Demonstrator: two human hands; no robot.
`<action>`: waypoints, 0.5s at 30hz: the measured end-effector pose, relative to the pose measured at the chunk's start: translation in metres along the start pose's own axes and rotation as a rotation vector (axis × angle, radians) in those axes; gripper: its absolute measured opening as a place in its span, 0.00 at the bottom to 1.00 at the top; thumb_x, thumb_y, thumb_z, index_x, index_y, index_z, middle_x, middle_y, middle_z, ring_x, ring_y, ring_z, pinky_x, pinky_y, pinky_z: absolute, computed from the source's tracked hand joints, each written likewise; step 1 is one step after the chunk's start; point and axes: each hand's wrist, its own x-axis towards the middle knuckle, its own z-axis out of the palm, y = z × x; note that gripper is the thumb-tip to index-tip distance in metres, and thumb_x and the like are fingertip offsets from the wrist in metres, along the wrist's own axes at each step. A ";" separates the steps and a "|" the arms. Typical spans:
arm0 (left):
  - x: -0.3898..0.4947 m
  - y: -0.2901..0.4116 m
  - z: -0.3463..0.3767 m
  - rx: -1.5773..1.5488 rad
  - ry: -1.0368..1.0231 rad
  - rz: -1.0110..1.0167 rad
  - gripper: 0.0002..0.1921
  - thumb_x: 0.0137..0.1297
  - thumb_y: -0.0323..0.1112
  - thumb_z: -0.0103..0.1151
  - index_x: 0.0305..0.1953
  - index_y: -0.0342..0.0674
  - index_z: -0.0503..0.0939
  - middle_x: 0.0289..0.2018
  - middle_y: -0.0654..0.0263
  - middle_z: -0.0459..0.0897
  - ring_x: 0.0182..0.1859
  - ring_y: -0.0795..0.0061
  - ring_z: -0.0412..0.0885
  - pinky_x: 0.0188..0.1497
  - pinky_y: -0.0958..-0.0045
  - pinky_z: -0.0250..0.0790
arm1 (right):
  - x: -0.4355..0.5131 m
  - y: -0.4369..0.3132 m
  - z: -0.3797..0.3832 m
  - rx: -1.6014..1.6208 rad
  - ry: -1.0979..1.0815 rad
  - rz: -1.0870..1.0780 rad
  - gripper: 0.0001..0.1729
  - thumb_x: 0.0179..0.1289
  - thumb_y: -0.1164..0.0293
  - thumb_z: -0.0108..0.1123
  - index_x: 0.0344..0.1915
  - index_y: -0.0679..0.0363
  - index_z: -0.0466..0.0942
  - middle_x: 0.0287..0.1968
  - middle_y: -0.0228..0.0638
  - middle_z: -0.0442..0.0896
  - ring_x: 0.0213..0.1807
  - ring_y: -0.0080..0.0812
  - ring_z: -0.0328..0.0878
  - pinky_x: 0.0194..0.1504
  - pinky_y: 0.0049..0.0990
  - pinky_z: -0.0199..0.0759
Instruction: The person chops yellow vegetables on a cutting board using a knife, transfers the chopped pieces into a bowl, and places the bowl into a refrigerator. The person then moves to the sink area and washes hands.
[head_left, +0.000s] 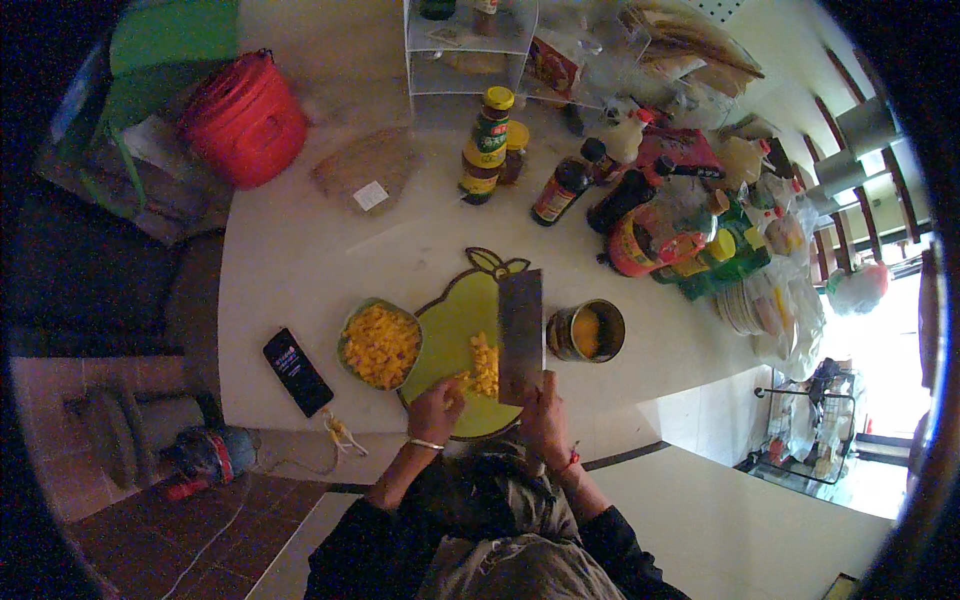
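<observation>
My right hand (546, 420) grips the handle of a broad cleaver (520, 337), whose flat blade lies over the right side of a green fruit-shaped cutting board (452, 307). A small heap of diced yellow food (485, 366) lies on the board just left of the blade. My left hand (437, 409) is at the heap's lower left, fingers bent; whether it pinches a piece I cannot tell. A bowl (380, 345) full of similar yellow-orange pieces overlaps the board's left edge. Right of the cleaver stands an open metal can (598, 331) with something orange inside.
A smartphone (298, 371) lies near the table's left edge. A red basket (247, 120) stands at the back left. Sauce bottles (561, 190), a tall yellow-capped bottle (486, 146) and stacked plates (739, 308) stand behind and to the right, by a clear plastic shelf (469, 51).
</observation>
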 end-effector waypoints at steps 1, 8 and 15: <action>-0.003 0.003 -0.014 0.103 0.012 -0.007 0.14 0.54 0.36 0.54 0.41 0.38 0.74 0.30 0.58 0.78 0.33 0.62 0.77 0.34 0.65 0.69 | -0.004 0.002 0.008 0.030 -0.060 0.058 0.09 0.62 0.70 0.41 0.41 0.60 0.58 0.26 0.53 0.75 0.29 0.60 0.70 0.25 0.45 0.62; -0.010 0.019 -0.038 0.311 0.063 -0.021 0.12 0.59 0.38 0.53 0.40 0.38 0.74 0.32 0.59 0.79 0.35 0.67 0.78 0.38 0.69 0.68 | -0.019 0.004 0.083 0.007 -0.181 -0.080 0.13 0.57 0.74 0.42 0.44 0.61 0.61 0.36 0.55 0.73 0.30 0.59 0.70 0.25 0.48 0.65; -0.007 0.007 -0.007 0.209 0.087 0.015 0.11 0.53 0.32 0.56 0.38 0.38 0.72 0.28 0.58 0.79 0.31 0.60 0.78 0.31 0.64 0.69 | 0.003 -0.003 0.045 -0.098 -0.113 -0.049 0.17 0.53 0.78 0.45 0.43 0.62 0.54 0.24 0.51 0.73 0.24 0.57 0.70 0.21 0.46 0.63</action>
